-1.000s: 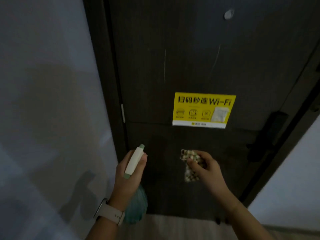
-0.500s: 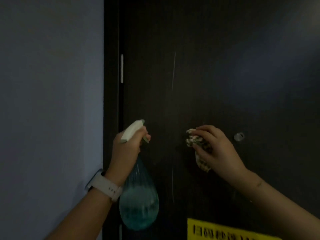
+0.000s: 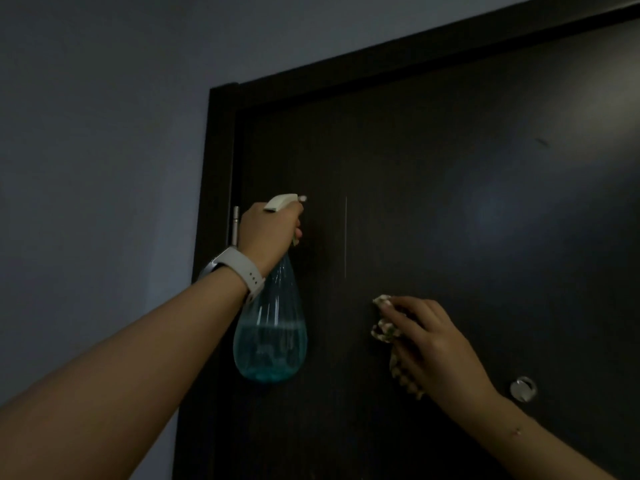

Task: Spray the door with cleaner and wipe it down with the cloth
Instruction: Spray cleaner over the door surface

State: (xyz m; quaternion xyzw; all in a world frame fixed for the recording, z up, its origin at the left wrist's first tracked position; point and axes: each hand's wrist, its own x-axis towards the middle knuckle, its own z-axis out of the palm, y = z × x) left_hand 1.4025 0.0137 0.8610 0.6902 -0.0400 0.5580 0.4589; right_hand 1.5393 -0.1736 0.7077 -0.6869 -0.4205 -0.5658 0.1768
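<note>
A dark brown door (image 3: 450, 202) fills the right of the view, seen near its top left corner. My left hand (image 3: 268, 232) grips the white trigger head of a clear blue spray bottle (image 3: 272, 334), held upright with its nozzle close to the door's upper left. The bottle is about a third full of blue liquid. My right hand (image 3: 436, 344) holds a crumpled patterned cloth (image 3: 386, 332) against the door, lower and to the right of the bottle.
A dark door frame (image 3: 216, 150) borders the door on the left and top, with a metal hinge (image 3: 235, 225) behind my left wrist. A round peephole (image 3: 523, 389) sits right of my right wrist. Pale wall (image 3: 97, 168) lies to the left.
The view has tilted up from the yellow sticker to the door's top corner. Both hands have risen along the door, the bottle higher than the cloth.
</note>
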